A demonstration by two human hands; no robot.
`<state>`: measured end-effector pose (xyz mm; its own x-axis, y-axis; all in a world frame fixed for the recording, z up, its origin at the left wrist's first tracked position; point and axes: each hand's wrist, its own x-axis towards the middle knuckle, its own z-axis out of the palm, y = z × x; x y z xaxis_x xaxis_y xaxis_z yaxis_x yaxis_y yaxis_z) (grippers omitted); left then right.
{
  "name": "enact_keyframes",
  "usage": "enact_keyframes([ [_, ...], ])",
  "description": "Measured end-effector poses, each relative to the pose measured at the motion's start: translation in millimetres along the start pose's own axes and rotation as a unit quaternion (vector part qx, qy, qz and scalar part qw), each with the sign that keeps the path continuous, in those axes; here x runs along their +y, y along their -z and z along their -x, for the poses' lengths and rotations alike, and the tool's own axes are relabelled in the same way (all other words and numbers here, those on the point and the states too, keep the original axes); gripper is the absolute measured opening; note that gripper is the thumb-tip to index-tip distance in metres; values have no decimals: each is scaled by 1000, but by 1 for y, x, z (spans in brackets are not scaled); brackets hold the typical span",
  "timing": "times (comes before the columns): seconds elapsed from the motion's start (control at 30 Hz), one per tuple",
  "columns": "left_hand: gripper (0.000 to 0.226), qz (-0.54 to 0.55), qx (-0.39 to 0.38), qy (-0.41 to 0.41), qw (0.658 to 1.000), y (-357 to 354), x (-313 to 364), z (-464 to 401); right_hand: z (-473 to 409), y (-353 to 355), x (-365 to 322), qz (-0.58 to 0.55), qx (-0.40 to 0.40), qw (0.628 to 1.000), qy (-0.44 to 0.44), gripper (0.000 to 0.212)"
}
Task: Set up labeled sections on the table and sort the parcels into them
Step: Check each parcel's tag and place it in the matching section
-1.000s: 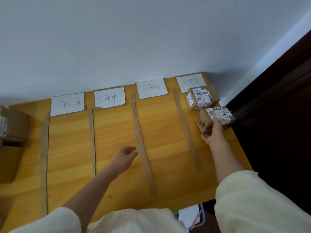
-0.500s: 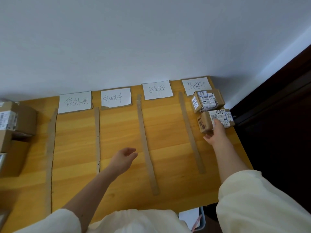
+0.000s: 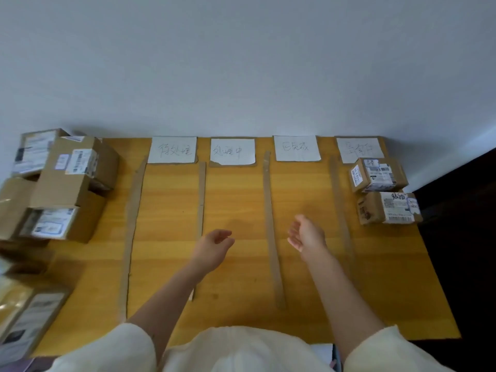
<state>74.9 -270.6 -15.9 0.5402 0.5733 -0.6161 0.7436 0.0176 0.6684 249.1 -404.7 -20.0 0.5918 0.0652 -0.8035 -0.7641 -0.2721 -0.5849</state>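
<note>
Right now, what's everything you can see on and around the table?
table: 1, yellow wood, against white wall
labels: 4, white, handwritten, along far edge
strips: 4, brown cardboard, dividing sections
sorted parcels: 2, brown, white stickers, rightmost section
unsorted parcels: a pile, brown, left end; count unclear
left hand: empty, over second section
right hand: empty, over third section
sleeves: cream, bottom edge
</note>
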Motion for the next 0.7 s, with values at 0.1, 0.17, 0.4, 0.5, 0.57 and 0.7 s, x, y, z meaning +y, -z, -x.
enact_keyframes([
  [0.1,40,17,40,11,999,25,-15,10,19,-45,19,91,-68,993,45,13],
  [0.17,41,14,77,18,997,46,-28,19,35,-75,30,139,-101,981,89,14],
  [0.4,32,81,194,30,977,124,-91,44,101,-170,68,269,-187,932,151,16],
  [0.5,30,99,243,36,964,155,-115,54,125,-209,89,304,-216,915,156,16],
  [0.57,30,103,272,39,956,175,-131,61,141,-235,105,324,-239,902,153,15],
  [0.7,32,111,337,33,934,212,-165,75,168,-283,139,363,-290,871,159,11],
])
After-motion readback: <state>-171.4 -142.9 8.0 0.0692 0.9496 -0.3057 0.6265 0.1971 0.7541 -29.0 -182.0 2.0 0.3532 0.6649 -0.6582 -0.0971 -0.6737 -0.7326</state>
